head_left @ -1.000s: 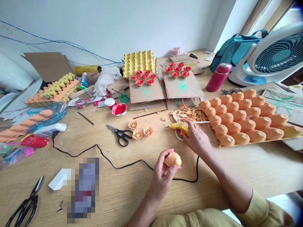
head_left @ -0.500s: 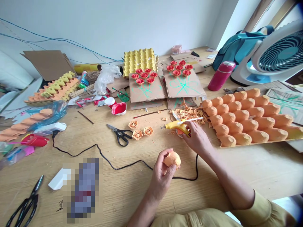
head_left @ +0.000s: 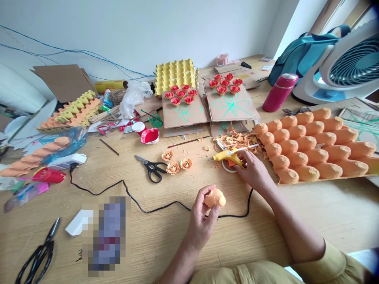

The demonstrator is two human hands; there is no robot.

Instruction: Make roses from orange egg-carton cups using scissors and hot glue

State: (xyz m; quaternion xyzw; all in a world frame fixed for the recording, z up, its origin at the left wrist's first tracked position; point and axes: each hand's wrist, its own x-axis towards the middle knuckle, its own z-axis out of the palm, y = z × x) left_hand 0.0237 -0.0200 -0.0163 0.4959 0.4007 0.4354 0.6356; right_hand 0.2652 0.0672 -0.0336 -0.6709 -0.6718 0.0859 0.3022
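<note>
My left hand is closed around a rounded orange egg-carton cup, thumb in front and fingers behind, above the front of the table. My right hand grips the handle of a yellow hot glue gun, its nozzle pointing left and a white glue stick at its rear. Below the gun is a round white-rimmed thing, partly hidden. Three orange carton roses lie left of the gun, beside black-handled scissors. A black cord runs across the table towards the right hand.
To the right lies a large orange egg tray, with carton scraps at its left edge. Red roses stand on cardboard sheets behind. A pink bottle and white fan stand back right; larger scissors lie front left.
My right hand and the glue gun have shifted slightly right, and the cord has moved with them. More of the round thing beneath shows. My left hand still holds the cup. The view has shifted slightly.
</note>
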